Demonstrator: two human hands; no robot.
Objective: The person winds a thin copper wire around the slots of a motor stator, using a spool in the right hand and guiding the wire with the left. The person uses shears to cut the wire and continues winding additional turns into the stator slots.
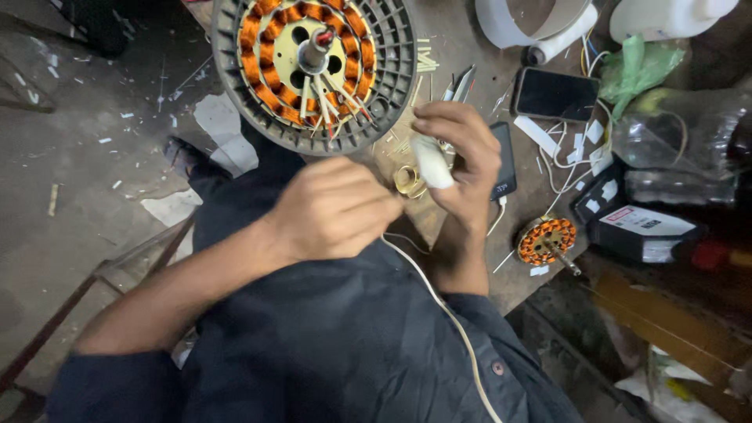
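Here, both hands closed: left (333, 207) on thin wire (407, 204), right (462, 153) around white tube (431, 163).

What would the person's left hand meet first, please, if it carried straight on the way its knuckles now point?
Most likely the white taped piece held in the right hand, with a small brass ring just before it; the left hand points rightward, though depth is unclear.

The right hand (462, 160) grips a white tubular piece (431, 160), possibly sleeving or tape, while the left hand (333, 210) is closed just beside it, near a small brass-coloured ring (407, 180). Above them lies a grey fan motor housing (313, 74) with orange copper windings. A smaller wound stator (546, 240) and two dark phones (554, 94) rest on the cluttered workbench (470, 55).
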